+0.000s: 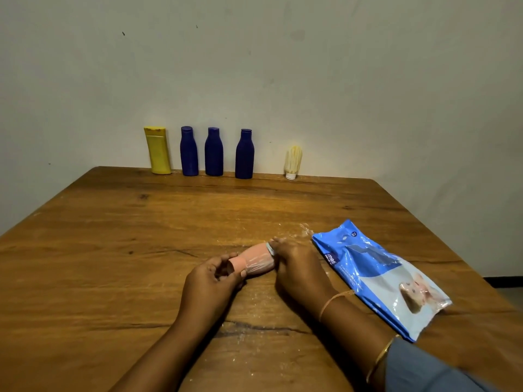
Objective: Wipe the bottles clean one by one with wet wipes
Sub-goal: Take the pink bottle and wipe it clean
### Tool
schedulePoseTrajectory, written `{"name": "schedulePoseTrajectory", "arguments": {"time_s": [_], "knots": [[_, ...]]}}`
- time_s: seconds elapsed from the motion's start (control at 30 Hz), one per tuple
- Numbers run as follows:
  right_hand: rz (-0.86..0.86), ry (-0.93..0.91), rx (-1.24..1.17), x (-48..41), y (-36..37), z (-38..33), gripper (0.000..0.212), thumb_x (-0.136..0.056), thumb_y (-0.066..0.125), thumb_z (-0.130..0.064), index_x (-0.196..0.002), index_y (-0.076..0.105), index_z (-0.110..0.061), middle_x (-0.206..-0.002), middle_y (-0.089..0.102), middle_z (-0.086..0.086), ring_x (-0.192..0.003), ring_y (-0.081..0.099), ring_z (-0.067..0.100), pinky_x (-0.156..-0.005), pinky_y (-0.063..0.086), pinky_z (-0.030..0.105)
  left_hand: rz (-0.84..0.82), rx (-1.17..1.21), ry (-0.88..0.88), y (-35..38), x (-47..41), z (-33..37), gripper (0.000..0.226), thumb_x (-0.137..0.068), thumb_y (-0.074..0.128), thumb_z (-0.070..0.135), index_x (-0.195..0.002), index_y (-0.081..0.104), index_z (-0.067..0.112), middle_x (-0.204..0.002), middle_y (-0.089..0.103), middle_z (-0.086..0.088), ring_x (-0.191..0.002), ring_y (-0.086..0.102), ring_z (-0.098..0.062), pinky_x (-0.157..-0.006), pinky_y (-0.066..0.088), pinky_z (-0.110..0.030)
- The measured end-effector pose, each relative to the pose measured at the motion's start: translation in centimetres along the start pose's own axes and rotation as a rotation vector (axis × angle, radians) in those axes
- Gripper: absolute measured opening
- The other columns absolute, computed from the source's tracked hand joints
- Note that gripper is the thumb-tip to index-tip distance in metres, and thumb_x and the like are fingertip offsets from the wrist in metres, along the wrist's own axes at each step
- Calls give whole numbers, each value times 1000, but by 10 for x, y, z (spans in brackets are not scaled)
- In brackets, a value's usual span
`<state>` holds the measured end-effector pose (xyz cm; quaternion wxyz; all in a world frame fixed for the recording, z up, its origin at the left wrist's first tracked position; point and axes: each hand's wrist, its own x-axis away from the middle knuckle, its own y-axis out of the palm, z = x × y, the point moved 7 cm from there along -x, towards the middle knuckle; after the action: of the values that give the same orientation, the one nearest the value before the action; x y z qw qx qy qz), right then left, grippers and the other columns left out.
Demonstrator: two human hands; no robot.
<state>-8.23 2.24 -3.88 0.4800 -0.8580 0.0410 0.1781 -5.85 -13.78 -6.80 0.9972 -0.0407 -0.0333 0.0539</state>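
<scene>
A peach-pink bottle lies on its side on the wooden table, between both hands. My left hand grips its cap end. My right hand holds the other end, pressing a thin wet wipe wrapped around the bottle's body. Along the far edge by the wall stand a yellow bottle, three dark blue bottles, and a small pale yellow bottle standing on its white cap.
A blue pack of wet wipes lies flat on the table just right of my right hand. White powdery streaks mark the wood around the hands. A plain wall rises behind the table; the table's right edge drops to a dark floor.
</scene>
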Motion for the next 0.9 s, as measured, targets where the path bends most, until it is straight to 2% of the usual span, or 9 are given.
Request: {"name": "schedulePoseTrajectory", "arguments": {"time_s": [0.1,0.13,0.23,0.33,0.4,0.53,0.67,0.77,0.9], "knots": [[26,14,-54,5,4,-24,35,-82,47,2,-110,65,-9,-114,65,10,-107,58,21,-92,39,20,-4,-36,-8,0,0,0,33,-79,69,0,-104,66,21,-89,71,0,-82,69,-15,-77,58,-36],[7,-35,-68,11,10,-40,36,-85,46,0,-116,62,-11,-120,62,9,-112,55,19,-97,37,20,-5,-60,-3,-1,1,1,30,-80,69,2,-102,67,23,-88,72,1,-81,70,-14,-78,58,-37],[-107,-217,-99,25,24,-78,47,-87,44,1,-132,49,-9,-140,45,9,-132,38,19,-107,14,15,16,-175,65,-3,1,4,33,-83,60,1,-97,69,29,-89,73,5,-86,68,-10,-82,56,-35],[-150,-310,-32,25,25,-71,50,-84,50,-1,-133,48,-9,-141,45,10,-132,38,21,-109,20,22,1,-155,47,-3,3,4,33,-81,62,2,-100,70,28,-91,74,6,-87,69,-9,-84,56,-37],[-130,-288,0,24,22,-53,48,-84,54,-5,-131,50,-11,-137,49,9,-129,44,21,-107,31,27,-15,-102,5,-1,2,2,32,-80,67,3,-105,69,22,-91,74,2,-85,70,-13,-82,57,-41],[-38,-76,35,8,7,-17,45,-82,49,1,-126,56,-10,-133,53,11,-124,49,21,-104,29,19,-5,-37,-41,0,0,-2,37,-80,68,-2,-114,63,10,-91,71,-5,-79,70,-20,-80,58,-39],[-17,-16,57,5,11,-31,39,-85,47,-3,-122,59,-9,-132,54,10,-121,50,20,-103,33,23,-18,-98,-20,0,4,3,49,-81,68,2,-123,57,24,-96,70,-2,-81,70,-16,-80,58,-37],[-73,-157,-17,22,20,-61,47,-88,48,-6,-134,47,-13,-144,41,5,-134,34,14,-107,17,15,-31,-121,23,-2,7,6,38,-82,66,1,-108,61,29,-88,72,-2,-78,71,-13,-74,59,-33],[-71,-151,51,20,11,-34,46,-87,51,-6,-132,50,-15,-139,48,5,-130,42,16,-106,23,17,-16,-102,1,-1,7,5,34,-83,64,-2,-95,62,30,-90,69,-1,-79,69,-18,-75,58,-34]]}}
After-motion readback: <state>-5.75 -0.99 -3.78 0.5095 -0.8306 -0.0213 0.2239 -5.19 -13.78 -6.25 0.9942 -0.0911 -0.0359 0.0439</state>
